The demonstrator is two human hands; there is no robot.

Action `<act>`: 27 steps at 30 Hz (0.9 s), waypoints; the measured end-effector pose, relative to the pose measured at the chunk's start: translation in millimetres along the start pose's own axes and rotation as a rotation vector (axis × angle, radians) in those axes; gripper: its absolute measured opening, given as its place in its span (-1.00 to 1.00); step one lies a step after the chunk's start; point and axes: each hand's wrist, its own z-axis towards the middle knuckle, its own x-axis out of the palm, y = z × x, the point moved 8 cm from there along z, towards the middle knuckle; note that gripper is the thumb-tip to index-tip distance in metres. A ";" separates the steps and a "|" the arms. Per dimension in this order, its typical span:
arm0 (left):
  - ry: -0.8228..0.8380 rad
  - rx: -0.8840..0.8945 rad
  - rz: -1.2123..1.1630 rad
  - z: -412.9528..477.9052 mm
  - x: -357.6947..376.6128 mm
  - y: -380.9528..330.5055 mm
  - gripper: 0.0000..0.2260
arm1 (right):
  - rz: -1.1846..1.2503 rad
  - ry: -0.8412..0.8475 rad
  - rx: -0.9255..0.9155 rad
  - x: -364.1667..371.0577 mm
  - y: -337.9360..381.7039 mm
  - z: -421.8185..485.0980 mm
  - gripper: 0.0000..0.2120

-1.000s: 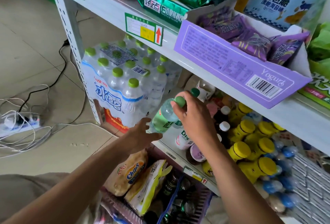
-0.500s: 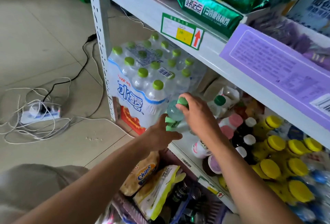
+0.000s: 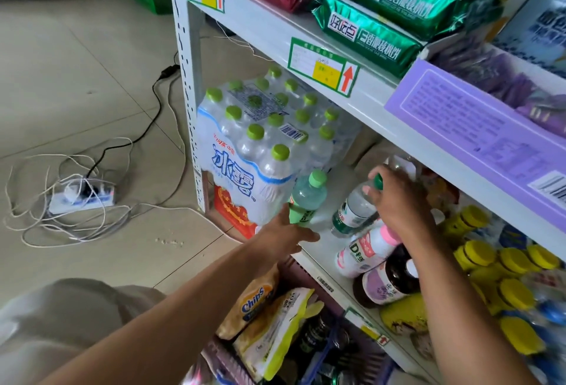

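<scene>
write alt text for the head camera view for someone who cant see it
A person's left hand holds a pale green bottle near its base at a white shelf, while the right hand grips the dark green cap of a clear bottle beside it. A shrink-wrapped pack of water bottles stands to the left, yellow-capped bottles to the right.

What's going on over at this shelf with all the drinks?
A person is arranging bottles on the middle shelf. The left hand holds a light-green-capped bottle by its lower part, right beside the shrink-wrapped water pack. The right hand grips the dark green cap of a second clear bottle, next to the first one. Neither bottle has been let go yet.
</scene>
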 end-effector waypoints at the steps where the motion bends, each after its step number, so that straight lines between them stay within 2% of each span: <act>1: 0.007 -0.005 -0.022 1.7 0.0 1.9 0.03 | 0.009 -0.017 -0.006 -1.7 3.1 -2.2 -0.80; 4: 0.028 -0.004 -0.064 6.3 3.9 7.7 0.05 | 0.021 -0.021 -0.008 -5.6 7.5 -11.1 -0.79; 8: 0.046 0.008 -0.069 8.0 9.3 9.1 -0.28 | 0.173 -0.035 -0.002 -19.1 9.3 -29.6 -0.80; 10: 0.035 -0.010 -0.039 13.5 10.9 10.9 -0.38 | 0.217 -0.061 -0.033 -28.6 17.6 -44.3 -0.83; 13: -0.040 -0.085 0.038 34.8 -2.5 27.2 -0.32 | 0.250 -0.103 -0.087 -36.3 25.8 -65.2 -0.83; 15: -0.133 -0.142 0.244 36.6 -16.7 36.9 -0.28 | 0.274 -0.082 -0.073 -32.4 22.6 -74.7 -0.84; 16: -0.224 -0.113 0.485 33.6 -24.8 34.2 -0.34 | 0.274 -0.068 -0.067 -28.1 20.6 -76.0 -0.85; 18: -0.407 0.081 0.915 25.9 -18.7 23.6 -0.44 | 0.265 -0.023 -0.061 -18.4 19.3 -79.6 -0.84; 19: -0.466 0.177 1.005 25.3 -6.8 20.2 -0.44 | 0.270 -0.007 -0.059 -15.8 19.8 -81.6 -0.84; 21: -0.538 0.261 1.011 30.5 11.4 16.9 -0.42 | 0.267 0.012 -0.057 -11.2 22.0 -83.6 -0.83; 25: -0.572 0.296 0.898 52.6 3.5 20.9 -0.44 | 0.236 -0.014 -0.100 -13.8 19.4 -80.5 -0.86; 27: -0.584 0.337 0.754 48.9 -8.2 30.1 -0.57 | 0.236 -0.023 -0.122 -15.1 13.6 -81.0 -0.86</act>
